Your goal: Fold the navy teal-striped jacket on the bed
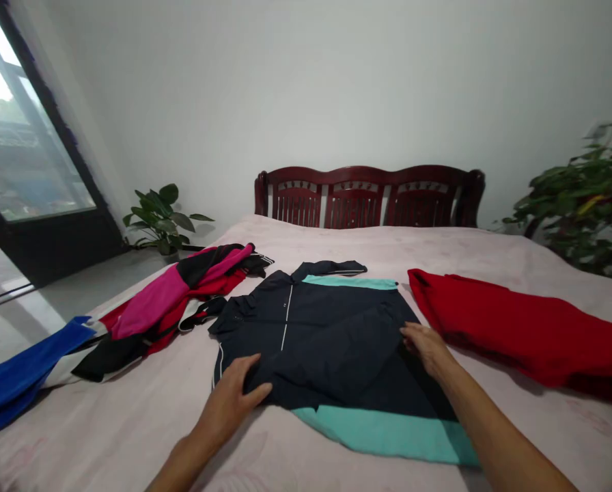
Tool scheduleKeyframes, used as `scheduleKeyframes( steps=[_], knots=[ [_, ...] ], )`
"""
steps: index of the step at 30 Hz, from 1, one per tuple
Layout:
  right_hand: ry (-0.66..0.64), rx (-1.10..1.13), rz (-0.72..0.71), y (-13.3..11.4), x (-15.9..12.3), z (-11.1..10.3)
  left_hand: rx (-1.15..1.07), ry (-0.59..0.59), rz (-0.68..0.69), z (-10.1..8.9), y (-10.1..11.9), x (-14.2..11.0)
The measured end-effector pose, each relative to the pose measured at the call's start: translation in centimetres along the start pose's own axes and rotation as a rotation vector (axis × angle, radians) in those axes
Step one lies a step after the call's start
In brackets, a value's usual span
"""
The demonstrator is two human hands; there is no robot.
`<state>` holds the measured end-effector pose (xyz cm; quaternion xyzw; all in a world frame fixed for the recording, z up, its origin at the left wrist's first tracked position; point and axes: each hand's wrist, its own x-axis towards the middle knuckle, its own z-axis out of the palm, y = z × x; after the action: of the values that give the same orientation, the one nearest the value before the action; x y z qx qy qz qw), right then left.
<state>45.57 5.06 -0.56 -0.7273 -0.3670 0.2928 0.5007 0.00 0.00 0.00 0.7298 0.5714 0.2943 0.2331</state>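
Both forearms enter from the bottom edge, nearest the camera, reaching forward over the bed point(132, 424), which carries a pale pink sheet.

Left hand point(231, 396): palm down on the near left corner of the navy jacket point(326, 335). Fingers lie spread and flat on the cloth, thumb out to the right. Grip open, pressing, nothing pinched.

Right hand point(425, 345): rests on the jacket's right edge, fingers curled slightly onto the dark fabric. Whether cloth is pinched under the fingertips cannot be told from this view.

Navy jacket: lies flat in the middle of the bed, between the two hands. Teal band across the collar end, far side; wider teal band along the near hem. Thin white line runs down the left front. One sleeve looks folded across the body.

Left of the jacket: heap of clothes point(177, 301) in magenta, red, black and white, touching the jacket's far left corner. A blue garment point(19, 376) lies further left, at the bed's edge.

Right of the jacket: red garment point(521, 328), spread out, just beside the right hand but apart from it.

Far end: dark red wooden headboard point(370, 198) against a white wall. Potted plant point(162, 219) on the floor at left by the window point(19, 137); second leafy plant point(587, 198) at right.
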Motion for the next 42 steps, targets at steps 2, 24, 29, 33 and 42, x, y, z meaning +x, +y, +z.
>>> scheduleKeyframes(
  steps=[2,24,29,33,42],
  knots=[
    [-0.008,0.092,-0.027,-0.6,-0.9,-1.1,0.046,-0.138,-0.034,1.4,0.8,2.5],
    [-0.236,-0.875,-0.782,8.6,-14.2,-11.3,-0.737,-0.537,-0.228,-0.3,1.9,6.7],
    [-0.267,-0.829,-0.640,5.8,-13.8,-9.9,-0.770,-0.242,-0.123,-1.5,1.1,8.0],
    [-0.335,-0.841,-0.710,6.0,-15.2,-9.1,-0.675,-0.173,-0.153,-1.2,-0.2,7.9],
    [-0.235,-0.949,-0.529,0.8,-7.8,-8.2,-0.575,0.044,-0.041,-0.4,-2.1,9.4]
  ],
)
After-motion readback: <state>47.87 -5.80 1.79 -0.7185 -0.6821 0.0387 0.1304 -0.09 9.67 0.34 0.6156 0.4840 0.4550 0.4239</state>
